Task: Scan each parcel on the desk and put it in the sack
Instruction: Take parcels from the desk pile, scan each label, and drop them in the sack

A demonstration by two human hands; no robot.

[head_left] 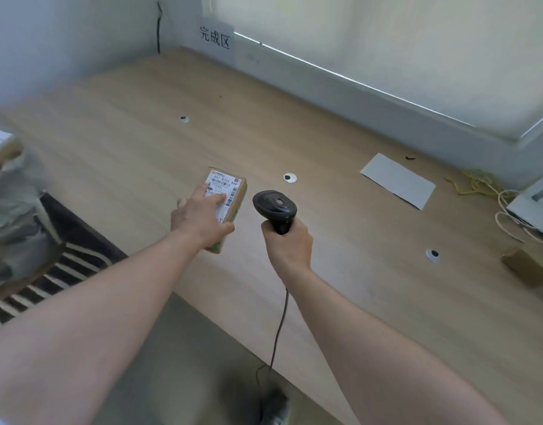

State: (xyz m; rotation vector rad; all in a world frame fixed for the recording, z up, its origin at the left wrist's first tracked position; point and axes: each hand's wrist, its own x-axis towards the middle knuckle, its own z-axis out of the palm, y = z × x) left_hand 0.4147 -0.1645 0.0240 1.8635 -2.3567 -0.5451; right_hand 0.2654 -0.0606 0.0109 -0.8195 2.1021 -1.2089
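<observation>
Small brown parcel [230, 197] sits near the front edge of the wooden desk [141, 133], white shipping label facing up. The left hand [202, 217] is on top of it, fingers spread fairly straight across the label, thumb down the near side; whether it actually grips the parcel, I cannot tell. Just beside it to the right, the right hand [287, 243] is curled tight round the handle of a black barcode scanner [274, 207], its cord trailing down towards the floor. Farther right lies a white sheet of paper [397, 180], then yellow and white cables [485, 191], and a brown box [527, 268] near the edge. A sign [215, 36] with Chinese characters leans on the back wall.
</observation>
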